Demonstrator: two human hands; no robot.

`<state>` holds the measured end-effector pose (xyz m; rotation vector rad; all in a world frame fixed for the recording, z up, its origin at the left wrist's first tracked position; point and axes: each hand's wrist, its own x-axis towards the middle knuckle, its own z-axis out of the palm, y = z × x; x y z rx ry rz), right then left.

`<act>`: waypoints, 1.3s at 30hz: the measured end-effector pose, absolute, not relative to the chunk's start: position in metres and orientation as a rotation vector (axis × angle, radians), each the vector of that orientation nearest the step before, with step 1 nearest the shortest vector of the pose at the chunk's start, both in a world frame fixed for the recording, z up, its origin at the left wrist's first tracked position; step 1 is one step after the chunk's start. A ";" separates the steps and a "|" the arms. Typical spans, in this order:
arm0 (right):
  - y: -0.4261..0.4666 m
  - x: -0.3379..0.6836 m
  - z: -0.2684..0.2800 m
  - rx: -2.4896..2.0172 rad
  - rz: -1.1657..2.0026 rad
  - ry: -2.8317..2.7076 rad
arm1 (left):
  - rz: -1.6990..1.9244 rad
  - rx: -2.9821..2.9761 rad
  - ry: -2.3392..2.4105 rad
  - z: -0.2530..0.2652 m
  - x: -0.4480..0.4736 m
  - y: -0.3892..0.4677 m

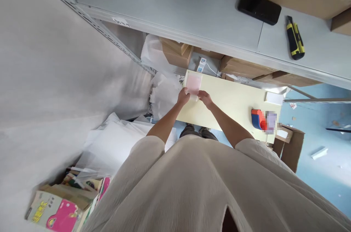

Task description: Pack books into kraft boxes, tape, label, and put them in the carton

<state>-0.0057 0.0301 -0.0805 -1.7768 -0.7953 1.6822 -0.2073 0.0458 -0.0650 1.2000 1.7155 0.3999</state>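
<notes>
A flat, pale pink rectangular packet with a whitish translucent border (193, 83) is at the left end of the cream-coloured table (219, 97). My left hand (183, 96) grips its near left edge, the thumb lying over the border. At the near right corner, my right hand (205, 98) has its fingers bent and pressed to the edge. The packet's underside is hidden, so I cannot tell whether it rests on the table or is held just above it.
Above the table a grey shelf (175, 9) carries a black phone (259, 7), a yellow-black box cutter (295, 38) and cartons. A red-blue tape dispenser (257, 119) stands at the table's right. White sheets (117, 140) and a printed carton (55, 208) lie left.
</notes>
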 end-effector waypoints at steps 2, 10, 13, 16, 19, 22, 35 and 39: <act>0.025 -0.003 -0.077 -1.823 1.672 -0.787 | 0.408 1.227 1.729 -0.065 -0.209 0.039; -0.001 0.017 -0.057 -1.941 1.622 -0.795 | 0.380 1.243 1.859 -0.050 -0.216 0.007; -0.011 0.024 -0.050 -1.950 1.610 -0.807 | 0.388 1.252 1.851 -0.040 -0.215 -0.008; -0.022 0.031 -0.042 -1.926 1.615 -0.837 | 0.411 1.242 1.854 -0.030 -0.209 -0.028; -0.036 0.041 -0.034 -1.896 1.626 -0.878 | 0.450 1.221 1.864 -0.023 -0.200 -0.053; -0.055 0.054 -0.027 -1.869 1.645 -0.928 | 0.489 1.214 1.871 -0.018 -0.186 -0.081; -0.154 0.103 -0.018 -1.758 1.736 -1.174 | 0.564 1.266 1.951 -0.017 -0.122 -0.233; -0.175 0.091 -0.010 -1.725 1.801 -1.244 | 0.553 1.262 1.976 -0.006 -0.126 -0.275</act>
